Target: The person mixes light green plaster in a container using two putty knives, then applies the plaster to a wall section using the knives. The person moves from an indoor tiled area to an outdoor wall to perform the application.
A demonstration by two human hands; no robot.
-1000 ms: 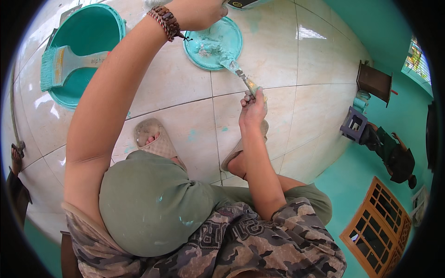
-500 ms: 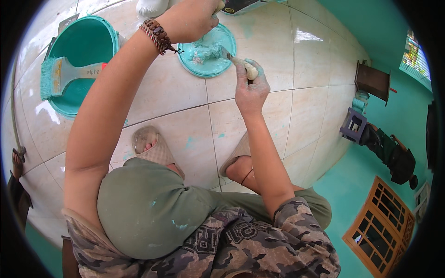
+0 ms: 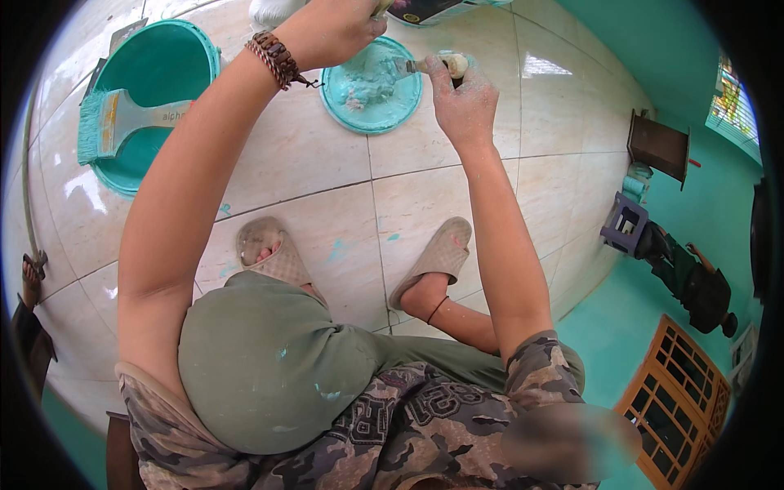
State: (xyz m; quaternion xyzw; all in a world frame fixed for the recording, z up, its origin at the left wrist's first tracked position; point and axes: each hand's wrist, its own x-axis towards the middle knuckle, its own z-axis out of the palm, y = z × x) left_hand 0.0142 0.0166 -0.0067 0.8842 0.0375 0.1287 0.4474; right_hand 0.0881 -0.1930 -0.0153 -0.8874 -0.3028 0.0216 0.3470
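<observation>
In my right hand (image 3: 467,106), which is closed, I grip the pale handle of a putty knife (image 3: 418,65). Its blade reaches over the right side of a round turquoise lid (image 3: 332,104). Wet turquoise and whitish paste (image 3: 365,77) is spread over that lid. My left hand (image 3: 339,31) is at the top edge, left of the lid, fingers closed around something pale that is mostly cut off by the frame. Left of my left forearm stands a turquoise-coated bucket (image 3: 216,61), with a wide paint brush (image 3: 131,122) lying across its opening.
A dark bag-like package (image 3: 429,10) lies beyond the lid. My sandalled feet (image 3: 273,249) rest on glossy tiles (image 3: 294,184) with turquoise drips. To the right are a purple stool (image 3: 625,222), a person in dark clothes (image 3: 694,286), a brown cabinet (image 3: 660,147) and a wooden-framed window (image 3: 678,400).
My right hand has shifted right and slightly up, bringing the putty knife to the lid's right rim with its handle more level. My left hand stays nearly in place.
</observation>
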